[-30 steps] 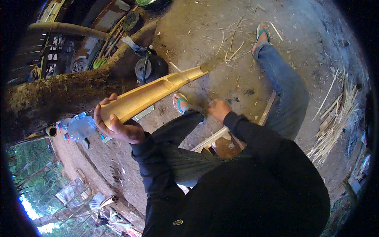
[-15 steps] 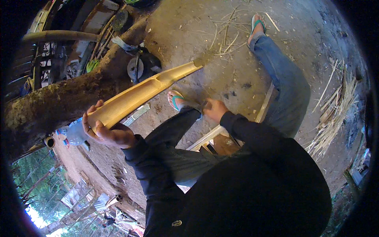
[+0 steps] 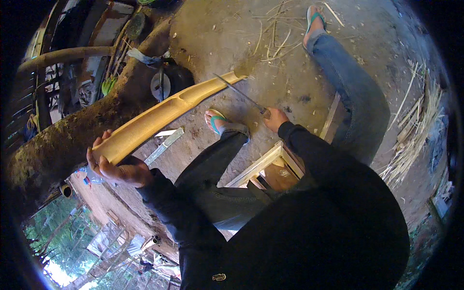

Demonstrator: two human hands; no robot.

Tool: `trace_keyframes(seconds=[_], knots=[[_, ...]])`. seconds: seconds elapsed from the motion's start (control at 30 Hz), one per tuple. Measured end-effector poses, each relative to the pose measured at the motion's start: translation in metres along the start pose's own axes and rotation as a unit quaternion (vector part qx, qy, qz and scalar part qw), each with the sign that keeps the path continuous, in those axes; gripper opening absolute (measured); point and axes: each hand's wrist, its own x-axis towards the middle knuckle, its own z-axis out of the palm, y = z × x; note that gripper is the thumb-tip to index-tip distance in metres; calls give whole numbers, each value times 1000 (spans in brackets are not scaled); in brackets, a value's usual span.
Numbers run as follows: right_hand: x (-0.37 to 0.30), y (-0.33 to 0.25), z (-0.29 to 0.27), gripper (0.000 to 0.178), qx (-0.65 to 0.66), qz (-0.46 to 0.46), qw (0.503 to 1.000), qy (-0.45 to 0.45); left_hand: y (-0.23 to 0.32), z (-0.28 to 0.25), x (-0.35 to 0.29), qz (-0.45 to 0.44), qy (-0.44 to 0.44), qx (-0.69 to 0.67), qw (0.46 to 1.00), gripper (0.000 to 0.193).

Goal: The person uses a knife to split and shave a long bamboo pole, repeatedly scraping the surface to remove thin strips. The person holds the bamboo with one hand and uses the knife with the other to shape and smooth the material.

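My left hand (image 3: 126,172) grips the near end of a long split bamboo piece (image 3: 145,123), fingers on its far side and thumb over the hollow. Its pale inner face is turned up, with a node ridge partway along. The piece slants away to the upper right. In my right hand (image 3: 277,120) is a knife (image 3: 241,94), held by its dark handle. The narrow blade points to the upper left, and its tip overlaps the bamboo's far end in view. Whether blade and bamboo touch, I cannot tell.
A thick log (image 3: 58,133) runs along the left side. A low wooden stool (image 3: 263,166) stands by my legs. My sandalled foot (image 3: 215,121) is below the bamboo. Thin strips (image 3: 281,50) litter the dirt floor, and a bundle of strips (image 3: 411,140) lies at right.
The knife blade, hard to make out before, now shows plainly against the bamboo's far end. My right hand has risen and moved slightly right; my left hand has shifted left with the bamboo.
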Motion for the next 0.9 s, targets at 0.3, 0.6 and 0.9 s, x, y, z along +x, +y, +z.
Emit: trace_keyframes(seconds=[0.3, 0.6, 0.9], knots=[[-23, -95, -16, 31, 72, -70, 994, -42, 0, 22, 22, -42, 65, -8, 997, 38], [-79, -153, -42, 26, 101, -159, 982, 8, -8, 10, 25, -60, 117, -3, 991, 35], [-75, -149, -52, 22, 50, -115, 992, -32, -11, -7, 15, -45, 109, 17, 993, 34]])
